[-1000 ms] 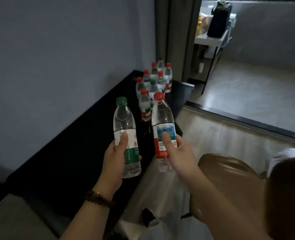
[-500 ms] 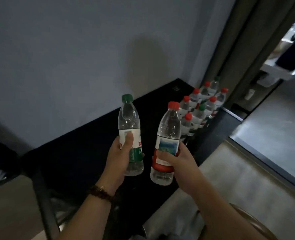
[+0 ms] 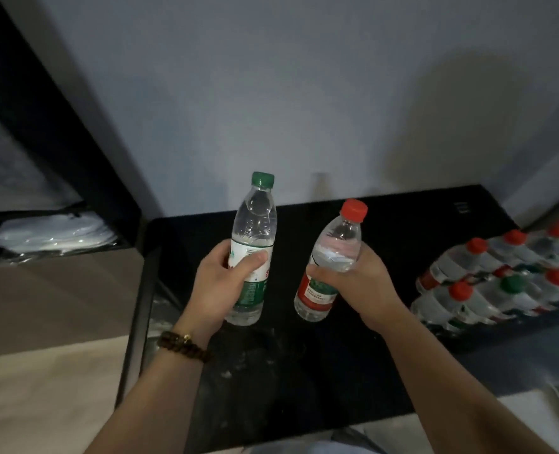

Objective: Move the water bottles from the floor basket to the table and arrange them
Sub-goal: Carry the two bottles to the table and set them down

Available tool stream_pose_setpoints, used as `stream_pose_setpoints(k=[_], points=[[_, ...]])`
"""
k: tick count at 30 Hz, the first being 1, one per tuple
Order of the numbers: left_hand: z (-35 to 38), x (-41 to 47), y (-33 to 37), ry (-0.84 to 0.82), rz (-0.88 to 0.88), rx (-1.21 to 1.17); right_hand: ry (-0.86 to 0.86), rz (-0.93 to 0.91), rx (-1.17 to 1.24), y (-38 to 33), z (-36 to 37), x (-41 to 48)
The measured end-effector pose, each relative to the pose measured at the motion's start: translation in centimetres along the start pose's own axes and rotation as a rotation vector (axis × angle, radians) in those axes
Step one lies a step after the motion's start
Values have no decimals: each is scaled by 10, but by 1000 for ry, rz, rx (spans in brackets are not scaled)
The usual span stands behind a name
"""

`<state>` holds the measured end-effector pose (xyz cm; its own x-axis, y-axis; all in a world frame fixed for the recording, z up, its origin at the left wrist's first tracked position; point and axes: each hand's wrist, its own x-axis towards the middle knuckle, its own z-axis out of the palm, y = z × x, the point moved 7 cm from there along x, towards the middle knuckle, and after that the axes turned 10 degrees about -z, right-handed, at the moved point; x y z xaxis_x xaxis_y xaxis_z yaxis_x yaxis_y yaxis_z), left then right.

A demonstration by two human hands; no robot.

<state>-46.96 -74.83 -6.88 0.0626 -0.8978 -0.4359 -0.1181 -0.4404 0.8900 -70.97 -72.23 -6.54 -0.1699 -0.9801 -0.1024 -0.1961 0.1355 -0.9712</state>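
Well, both hands were full. The left hand (image 3: 219, 286) had fingers and thumb wrapped round the label of the green-capped bottle (image 3: 255, 217), held upright over the black table (image 3: 304, 371). The right hand (image 3: 363, 286) clutched the red-capped bottle (image 3: 338, 244) round its middle, cap leaning off to the right. Neither looked set down yet, though I couldn't tell for sure whether the bases touched the top. Over at the table's right end a cluster of bottles (image 3: 488, 276) already stood in close rows — mostly red caps, one green among them — so a good share of the job seemed done. These two wanted placing beside the rest; the floor basket was out of sight, so what remained in it was anyone's guess.
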Motion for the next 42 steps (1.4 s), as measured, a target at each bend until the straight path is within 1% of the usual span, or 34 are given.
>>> stream_pose_setpoints(k=[3,5,7,10,12,15,19,21,25,30,35,42], points=[[19,-7,3,79,20,104,-61,-70,-41,-7,-26,25],[38,-13,10,93,54,187,-112,-121,-88,-13,-48,37],[61,-15,17,83,79,241,-172,-189,-192,-19,-69,49],[97,-14,22,92,65,271,-247,-259,-330,-20,-99,66],[121,-12,26,88,70,334,-259,-273,-404,-14,-119,75],[157,-10,33,23,87,465,-245,-270,-525,-3,-147,87],[198,0,29,-34,64,482,-288,-233,-722,15,-170,98],[216,9,22,-62,46,498,-328,-189,-769,26,-179,102],[247,30,6,-68,-2,554,-351,-77,-760,51,-195,109],[269,49,-11,-45,-22,586,-405,-2,-768,82,-195,118],[278,62,-22,-33,-63,598,-413,114,-780,107,-192,127],[280,71,-36,-38,-94,617,-473,212,-822,125,-191,133]])
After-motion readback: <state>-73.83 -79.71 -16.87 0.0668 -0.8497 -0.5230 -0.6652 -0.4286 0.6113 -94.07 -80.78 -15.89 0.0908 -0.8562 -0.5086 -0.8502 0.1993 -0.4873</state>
